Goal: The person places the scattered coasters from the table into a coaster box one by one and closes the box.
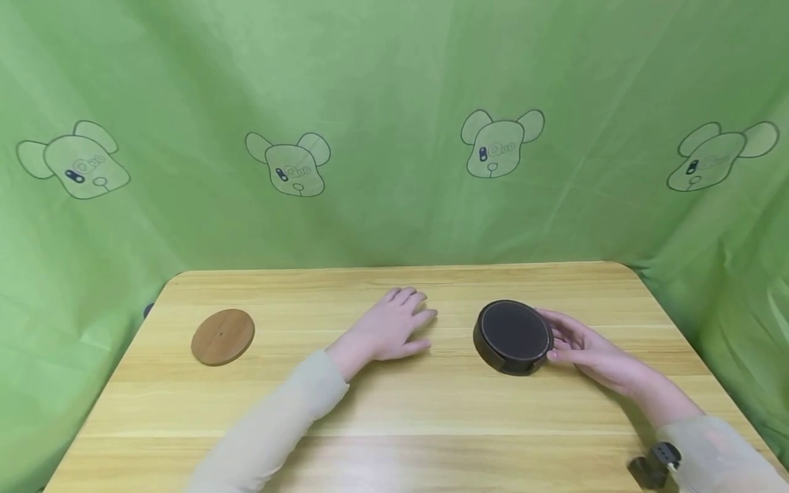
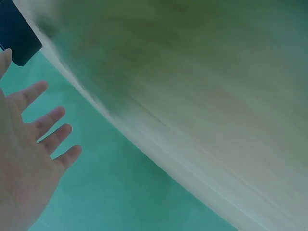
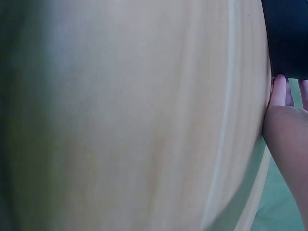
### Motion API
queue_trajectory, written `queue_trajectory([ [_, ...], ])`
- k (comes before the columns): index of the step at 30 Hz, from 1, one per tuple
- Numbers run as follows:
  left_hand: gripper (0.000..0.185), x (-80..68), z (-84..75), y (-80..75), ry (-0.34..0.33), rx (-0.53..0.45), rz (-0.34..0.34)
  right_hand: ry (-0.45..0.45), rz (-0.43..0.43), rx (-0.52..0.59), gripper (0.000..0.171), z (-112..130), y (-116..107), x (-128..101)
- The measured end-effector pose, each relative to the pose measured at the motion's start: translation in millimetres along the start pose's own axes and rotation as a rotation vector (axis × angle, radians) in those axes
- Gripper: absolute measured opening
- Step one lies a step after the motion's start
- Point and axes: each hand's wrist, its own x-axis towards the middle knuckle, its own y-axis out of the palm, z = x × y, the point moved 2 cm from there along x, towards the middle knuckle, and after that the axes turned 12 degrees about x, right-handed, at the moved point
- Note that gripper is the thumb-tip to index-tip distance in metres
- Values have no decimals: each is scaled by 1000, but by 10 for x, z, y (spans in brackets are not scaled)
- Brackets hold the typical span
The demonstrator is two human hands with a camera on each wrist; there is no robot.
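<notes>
A round black coaster holder (image 1: pixel 493 357) stands right of the middle of the table, with a black coaster (image 1: pixel 516 330) lying at its top. My right hand (image 1: pixel 594 352) holds the holder by its right side, thumb at the front and fingers toward the back. In the right wrist view, fingertips meet the lower edge of the dark holder (image 3: pixel 291 41). My left hand (image 1: pixel 394 327) is palm down over the middle of the table, fingers spread and holding nothing. The left wrist view shows those fingers extended, with the dark holder (image 2: pixel 18 33) beyond them.
A flat round wooden disc (image 1: pixel 223 337) with a small dark mark at its centre lies on the left of the wooden table (image 1: pixel 394 411). Green curtains (image 1: pixel 394 226) with mouse-like drawings hang behind and beside the table. A small black device (image 1: pixel 656 465) sits at the right sleeve.
</notes>
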Motion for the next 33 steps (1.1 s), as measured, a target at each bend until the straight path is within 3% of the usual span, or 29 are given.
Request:
queue_trajectory([
  [17,65,-484,160,122,-12,0,-24,1,-2,10,76,1,0,6],
  [33,66,-950,338,145,-82,-68,-77,-8,8,22,75,-37,-33,3],
])
